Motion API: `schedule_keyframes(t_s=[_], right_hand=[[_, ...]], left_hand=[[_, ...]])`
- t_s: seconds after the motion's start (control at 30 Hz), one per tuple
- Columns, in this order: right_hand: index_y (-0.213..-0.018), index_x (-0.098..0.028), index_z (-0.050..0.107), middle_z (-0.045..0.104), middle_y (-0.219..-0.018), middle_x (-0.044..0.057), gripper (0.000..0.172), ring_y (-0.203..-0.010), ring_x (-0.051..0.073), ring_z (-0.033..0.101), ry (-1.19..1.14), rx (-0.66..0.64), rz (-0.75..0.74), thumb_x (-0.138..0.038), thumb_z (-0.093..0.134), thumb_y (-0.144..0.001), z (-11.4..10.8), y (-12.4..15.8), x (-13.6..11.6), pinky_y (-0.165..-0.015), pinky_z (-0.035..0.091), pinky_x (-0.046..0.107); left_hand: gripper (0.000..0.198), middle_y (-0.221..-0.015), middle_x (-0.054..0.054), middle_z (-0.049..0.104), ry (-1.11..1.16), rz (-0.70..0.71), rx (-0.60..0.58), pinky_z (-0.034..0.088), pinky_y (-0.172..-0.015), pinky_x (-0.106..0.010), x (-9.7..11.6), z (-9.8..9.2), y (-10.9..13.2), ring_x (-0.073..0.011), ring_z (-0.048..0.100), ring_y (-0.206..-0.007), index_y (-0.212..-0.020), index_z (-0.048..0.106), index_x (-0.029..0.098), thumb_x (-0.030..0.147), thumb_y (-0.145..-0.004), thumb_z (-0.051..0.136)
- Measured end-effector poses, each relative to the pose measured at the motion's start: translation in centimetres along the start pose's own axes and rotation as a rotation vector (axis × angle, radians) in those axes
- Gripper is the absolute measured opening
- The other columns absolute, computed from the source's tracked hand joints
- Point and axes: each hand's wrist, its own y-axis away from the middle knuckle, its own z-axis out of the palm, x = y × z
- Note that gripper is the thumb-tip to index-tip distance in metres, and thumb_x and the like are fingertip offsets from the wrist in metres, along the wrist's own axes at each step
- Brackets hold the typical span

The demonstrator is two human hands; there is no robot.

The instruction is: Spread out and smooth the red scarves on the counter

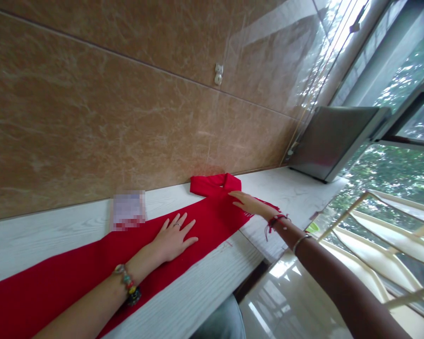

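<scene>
A long red cloth (pixel 74 273) lies stretched along a white wood-grain tabletop (pixel 198 292). Its far end (pixel 214 184) is folded back on itself near the wall. My left hand (pixel 175 238) rests flat on the middle of the cloth, fingers spread, a ring on one finger and a beaded bracelet at the wrist. Flat on the cloth near the folded end lies my right hand (pixel 249 203), fingers stretched out, with a red string and a bangle at the wrist. Neither hand holds anything.
A brown marble wall (pixel 127 108) with a small white hook (pixel 218 74) backs the table. A small blurred paper patch (pixel 129 209) lies by the cloth. A grey box (pixel 334 139) stands at the table's far end by the window. Glossy floor and pale rails are at right.
</scene>
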Motion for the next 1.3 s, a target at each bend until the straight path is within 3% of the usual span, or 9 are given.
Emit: schedule_keyframes(t_s=[0.13, 0.3, 0.57, 0.7, 0.83, 0.93, 1.07, 1.2, 1.3], right_hand=[[-0.104, -0.015, 0.057, 0.060, -0.103, 0.007, 0.029, -0.093, 0.015, 0.054, 0.029, -0.025, 0.070, -0.012, 0.041, -0.079, 1.1, -0.4, 0.3, -0.086, 0.039, 0.027], [-0.095, -0.015, 0.057, 0.062, -0.090, 0.005, 0.024, -0.080, 0.014, 0.056, 0.105, -0.088, 0.182, -0.011, 0.046, -0.074, 0.8, 0.0, 1.6, -0.072, 0.039, 0.022], [-0.092, -0.012, 0.059, 0.057, -0.096, 0.017, 0.027, -0.095, 0.024, 0.051, 0.322, 0.006, 0.514, -0.003, 0.040, -0.074, -1.2, 0.5, 4.0, -0.078, 0.037, 0.036], [-0.104, -0.014, 0.056, 0.055, -0.108, 0.012, 0.033, -0.101, 0.020, 0.048, 0.295, -0.032, 0.379, -0.008, 0.044, -0.075, -2.0, 0.2, 3.4, -0.085, 0.036, 0.030], [-0.103, -0.022, 0.057, 0.057, -0.107, 0.003, 0.030, -0.098, 0.014, 0.050, 0.255, -0.144, 0.178, -0.015, 0.051, -0.074, -0.6, -0.3, 0.8, -0.084, 0.036, 0.020], [-0.095, -0.017, 0.060, 0.059, -0.100, 0.009, 0.023, -0.092, 0.017, 0.053, 0.293, -0.150, 0.218, -0.012, 0.047, -0.076, 0.2, -0.1, 0.4, -0.080, 0.038, 0.024], [-0.083, -0.011, 0.064, 0.058, -0.092, 0.018, 0.022, -0.091, 0.024, 0.053, 0.365, -0.101, 0.382, -0.009, 0.043, -0.078, -0.6, 0.8, 2.0, -0.075, 0.041, 0.034], [-0.081, -0.011, 0.064, 0.057, -0.094, 0.018, 0.023, -0.092, 0.025, 0.053, 0.360, -0.064, 0.427, -0.004, 0.044, -0.073, -2.2, 1.4, 2.8, -0.073, 0.042, 0.035], [-0.083, -0.012, 0.064, 0.058, -0.096, 0.015, 0.026, -0.093, 0.022, 0.052, 0.306, -0.027, 0.360, -0.002, 0.042, -0.072, -2.7, 0.8, 1.2, -0.077, 0.041, 0.033]], left_hand=[[0.058, -0.143, -0.012, 0.019, -0.019, -0.010, 0.043, 0.016, -0.103, -0.047, 0.1, 0.3, 0.1, -0.0276, 0.015, -0.131, -0.135, 0.028, 0.024, 0.055, -0.086, 0.027], [0.057, -0.143, -0.010, 0.018, -0.015, -0.027, 0.043, 0.016, -0.103, -0.046, 0.2, 0.4, 0.1, -0.0262, 0.014, -0.131, -0.135, 0.028, 0.025, 0.054, -0.086, 0.027], [0.056, -0.143, -0.007, 0.018, 0.003, -0.038, 0.073, 0.017, -0.104, -0.045, 0.2, 0.5, 0.4, -0.0260, 0.015, -0.131, -0.134, 0.029, 0.026, 0.054, -0.086, 0.026], [0.055, -0.143, -0.008, 0.021, 0.007, -0.038, 0.081, 0.016, -0.103, -0.046, 0.3, 0.5, 0.5, -0.0263, 0.016, -0.131, -0.133, 0.031, 0.026, 0.054, -0.086, 0.027], [0.054, -0.142, -0.010, 0.022, 0.014, -0.020, 0.113, 0.018, -0.102, -0.047, 0.2, 0.7, 0.5, -0.0271, 0.017, -0.130, -0.133, 0.033, 0.025, 0.053, -0.087, 0.027], [0.054, -0.141, -0.011, 0.024, 0.010, -0.007, 0.133, 0.018, -0.103, -0.047, 0.1, 0.8, 0.7, -0.0267, 0.019, -0.130, -0.132, 0.033, 0.023, 0.052, -0.087, 0.027], [0.054, -0.141, -0.011, 0.025, 0.013, -0.010, 0.128, 0.018, -0.102, -0.046, 0.1, 0.8, 0.8, -0.0267, 0.020, -0.130, -0.132, 0.033, 0.023, 0.052, -0.087, 0.026], [0.055, -0.140, -0.013, 0.027, -0.002, -0.010, 0.154, 0.020, -0.102, -0.046, 0.3, 0.6, 0.9, -0.0281, 0.021, -0.129, -0.132, 0.035, 0.022, 0.052, -0.087, 0.027], [0.055, -0.141, -0.013, 0.025, -0.041, 0.024, 0.163, 0.019, -0.103, -0.045, 0.5, 0.2, 1.9, -0.0273, 0.020, -0.130, -0.131, 0.036, 0.020, 0.052, -0.086, 0.030]])
